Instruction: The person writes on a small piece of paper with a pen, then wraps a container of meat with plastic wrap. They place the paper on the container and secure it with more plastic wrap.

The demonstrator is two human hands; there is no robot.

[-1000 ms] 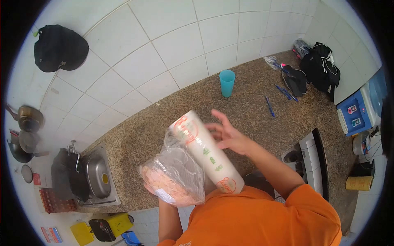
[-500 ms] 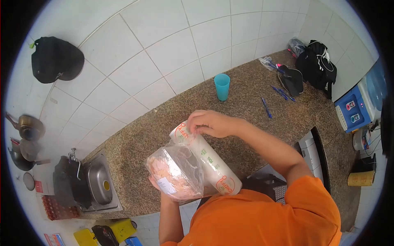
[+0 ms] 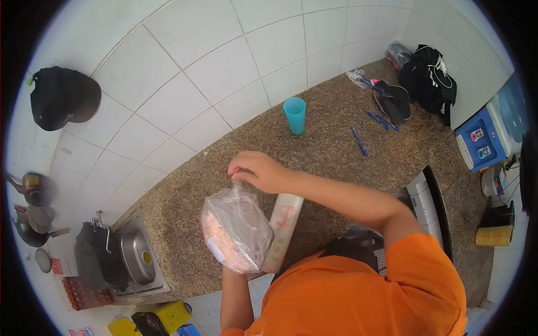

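My right hand (image 3: 259, 171) pinches the gathered top of a clear plastic bag (image 3: 246, 210). Inside the bag sits a pack of pinkish-orange food (image 3: 219, 238) with a white label; its exact kind I cannot make out. My left forearm (image 3: 235, 299) rises to the underside of this bagged pack, which rests on my left hand; the fingers are hidden behind it. A white roll (image 3: 284, 221) with red and green print stands slanted just right of the bag, its lower end close to my orange shirt.
On the granite counter (image 3: 179, 218) stand a turquoise cup (image 3: 295, 116), several blue pens (image 3: 360, 141) and a black bag (image 3: 428, 84). A steel sink (image 3: 137, 257) lies left. A water dispenser (image 3: 485, 143) is at right, and a black cap (image 3: 64, 98) hangs on the wall.
My right hand has moved left from the roll's upper end to the bag's top, drawing the plastic up. The roll has swung from leaning left to leaning right at its top.
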